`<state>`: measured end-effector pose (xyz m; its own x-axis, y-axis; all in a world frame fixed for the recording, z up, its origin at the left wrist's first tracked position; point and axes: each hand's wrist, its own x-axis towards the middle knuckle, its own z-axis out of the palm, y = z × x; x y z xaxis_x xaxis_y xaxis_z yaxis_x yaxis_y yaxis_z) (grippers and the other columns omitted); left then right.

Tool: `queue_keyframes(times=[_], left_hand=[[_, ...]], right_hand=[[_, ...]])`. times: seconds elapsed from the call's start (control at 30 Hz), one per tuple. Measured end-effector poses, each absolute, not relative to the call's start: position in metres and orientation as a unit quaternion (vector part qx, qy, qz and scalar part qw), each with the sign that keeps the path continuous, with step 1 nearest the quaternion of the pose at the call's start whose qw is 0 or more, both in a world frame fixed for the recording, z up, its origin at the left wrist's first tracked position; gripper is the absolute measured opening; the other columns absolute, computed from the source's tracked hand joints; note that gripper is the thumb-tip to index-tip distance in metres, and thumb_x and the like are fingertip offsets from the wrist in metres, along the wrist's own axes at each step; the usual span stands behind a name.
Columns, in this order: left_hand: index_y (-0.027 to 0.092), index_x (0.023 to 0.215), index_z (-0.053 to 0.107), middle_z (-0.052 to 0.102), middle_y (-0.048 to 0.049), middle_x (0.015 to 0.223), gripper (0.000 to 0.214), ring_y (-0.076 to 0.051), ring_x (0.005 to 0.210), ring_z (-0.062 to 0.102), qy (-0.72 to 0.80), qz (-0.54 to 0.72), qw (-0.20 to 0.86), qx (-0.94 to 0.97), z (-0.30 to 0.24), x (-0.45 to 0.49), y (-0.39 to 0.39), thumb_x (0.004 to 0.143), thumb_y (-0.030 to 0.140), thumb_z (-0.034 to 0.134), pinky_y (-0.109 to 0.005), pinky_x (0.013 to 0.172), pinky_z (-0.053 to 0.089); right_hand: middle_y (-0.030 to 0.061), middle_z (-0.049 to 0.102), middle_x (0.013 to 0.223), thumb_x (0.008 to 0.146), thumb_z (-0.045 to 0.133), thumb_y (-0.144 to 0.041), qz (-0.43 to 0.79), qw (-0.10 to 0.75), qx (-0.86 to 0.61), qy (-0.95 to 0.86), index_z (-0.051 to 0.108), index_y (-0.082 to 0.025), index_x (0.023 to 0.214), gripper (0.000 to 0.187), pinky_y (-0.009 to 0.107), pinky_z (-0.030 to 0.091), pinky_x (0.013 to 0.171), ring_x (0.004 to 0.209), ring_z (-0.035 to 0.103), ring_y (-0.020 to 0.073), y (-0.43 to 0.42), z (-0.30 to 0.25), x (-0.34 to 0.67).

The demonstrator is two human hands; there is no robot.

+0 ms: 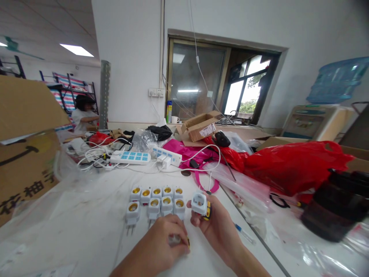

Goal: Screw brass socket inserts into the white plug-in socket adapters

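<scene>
My right hand (215,223) is closed around a white plug-in lamp holder (198,204), its open top facing up without the brass-coloured lining seen in the others. A yellow-and-black screwdriver (208,212) is gripped in the same hand, its thin shaft pointing up. Low in front, my left hand (165,242) pinches a small whitish part with a yellowish edge (188,243), mostly hidden by the fingers. Just beyond the left hand, several white lamp holders (155,204) with brass-coloured insides stand in two rows on the white table (95,219). Metal plug pins show on some.
Power strips (131,157) and tangled white cables lie at the back. A blue-tipped pen-like item (243,232) is right of my right hand. Farther right are a red plastic bag (294,165) and a dark bottle (334,207). A cardboard box (29,161) stands left; a person (83,115) is behind.
</scene>
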<state>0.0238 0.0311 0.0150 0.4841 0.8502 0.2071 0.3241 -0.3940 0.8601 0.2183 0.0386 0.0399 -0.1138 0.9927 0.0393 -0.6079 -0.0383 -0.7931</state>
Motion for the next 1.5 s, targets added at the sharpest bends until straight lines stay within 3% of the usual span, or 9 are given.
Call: queue_keyframes(times=[0.2, 0.43, 0.83, 1.07, 1.13, 1.23, 1.33, 1.4, 1.5], left_hand=[[0.024, 0.081, 0.089, 0.082, -0.0028, 0.097, 0.025, -0.020, 0.098, 0.076, 0.380, 0.347, 0.390, 0.764, 0.007, 0.024, 0.033, 0.075, 0.000, 0.086, -0.031, 0.095, 0.052], [0.023, 0.079, 0.088, 0.082, -0.0030, 0.096, 0.025, -0.020, 0.098, 0.076, 0.374, 0.363, 0.391, 0.758, 0.004, 0.026, 0.034, 0.072, -0.001, 0.087, -0.031, 0.095, 0.052], [0.023, 0.078, 0.086, 0.082, -0.0025, 0.096, 0.025, -0.020, 0.099, 0.076, 0.375, 0.359, 0.391, 0.760, 0.001, 0.025, 0.036, 0.071, -0.001, 0.087, -0.031, 0.095, 0.052], [0.022, 0.077, 0.083, 0.082, -0.0028, 0.097, 0.019, -0.022, 0.101, 0.074, 0.381, 0.351, 0.386, 0.763, 0.007, 0.026, 0.033, 0.072, 0.004, 0.088, -0.032, 0.097, 0.051], [0.022, 0.084, 0.082, 0.081, -0.0039, 0.101, 0.018, -0.024, 0.103, 0.073, 0.401, 0.357, 0.375, 0.756, 0.014, 0.027, 0.030, 0.073, 0.009, 0.089, -0.035, 0.100, 0.051], [0.021, 0.098, 0.080, 0.080, -0.0061, 0.104, 0.023, -0.026, 0.101, 0.071, 0.447, 0.375, 0.364, 0.726, 0.022, 0.027, 0.026, 0.077, 0.020, 0.089, -0.039, 0.097, 0.053], [0.022, 0.134, 0.072, 0.080, -0.0093, 0.118, 0.065, -0.027, 0.104, 0.073, 0.433, 0.424, 0.428, 0.671, 0.021, 0.031, 0.024, 0.073, 0.024, 0.094, -0.038, 0.096, 0.057], [0.023, 0.151, 0.060, 0.079, -0.0109, 0.125, 0.088, -0.027, 0.108, 0.075, 0.394, 0.453, 0.481, 0.639, 0.015, 0.036, 0.025, 0.070, 0.023, 0.096, -0.036, 0.096, 0.059], [0.020, 0.134, 0.068, 0.082, -0.0089, 0.111, 0.062, -0.026, 0.102, 0.078, 0.363, 0.473, 0.497, 0.630, 0.008, 0.044, 0.025, 0.076, 0.020, 0.091, -0.032, 0.089, 0.061]], right_hand=[[0.0086, 0.079, 0.078, 0.088, 0.084, -0.052, 0.691, 0.584, -0.266, -0.334, 0.070, -0.018, 0.076, 0.039, 0.024, 0.039, 0.053, 0.050, 0.051, 0.0109, 0.038, 0.036, 0.220], [0.0069, 0.077, 0.076, 0.088, 0.085, -0.055, 0.698, 0.579, -0.258, -0.334, 0.070, -0.018, 0.077, 0.042, 0.024, 0.033, 0.053, 0.049, 0.044, 0.0086, 0.039, 0.033, 0.220], [0.0030, 0.070, 0.076, 0.080, 0.096, -0.056, 0.690, 0.583, -0.277, -0.326, 0.073, -0.016, 0.082, 0.047, 0.024, 0.038, 0.056, 0.054, 0.034, 0.0072, 0.040, 0.031, 0.221], [-0.0034, 0.055, 0.067, 0.081, 0.086, -0.074, 0.661, 0.574, -0.304, -0.375, 0.060, -0.020, 0.076, 0.060, 0.026, 0.036, 0.056, 0.053, 0.032, 0.0076, 0.038, 0.037, 0.220], [-0.0037, 0.053, 0.067, 0.084, 0.082, -0.077, 0.626, 0.580, -0.329, -0.404, 0.059, -0.021, 0.078, 0.061, 0.028, 0.037, 0.057, 0.055, 0.035, 0.0098, 0.035, 0.039, 0.219], [-0.0045, 0.054, 0.068, 0.074, 0.098, -0.062, 0.539, 0.608, -0.373, -0.448, 0.055, -0.023, 0.075, 0.058, 0.028, 0.038, 0.062, 0.065, 0.044, 0.0139, 0.032, 0.040, 0.220], [-0.0043, 0.060, 0.068, 0.058, 0.110, -0.043, 0.429, 0.593, -0.428, -0.530, 0.058, -0.023, 0.073, 0.058, 0.029, 0.034, 0.064, 0.067, 0.044, 0.0152, 0.030, 0.040, 0.221], [-0.0054, 0.058, 0.065, 0.056, 0.110, -0.043, 0.351, 0.546, -0.471, -0.597, 0.059, -0.024, 0.075, 0.058, 0.030, 0.032, 0.061, 0.065, 0.042, 0.0154, 0.028, 0.039, 0.221], [-0.0062, 0.056, 0.064, 0.062, 0.105, -0.051, 0.302, 0.502, -0.495, -0.641, 0.055, -0.026, 0.079, 0.059, 0.030, 0.033, 0.059, 0.062, 0.045, 0.0160, 0.027, 0.037, 0.219]])
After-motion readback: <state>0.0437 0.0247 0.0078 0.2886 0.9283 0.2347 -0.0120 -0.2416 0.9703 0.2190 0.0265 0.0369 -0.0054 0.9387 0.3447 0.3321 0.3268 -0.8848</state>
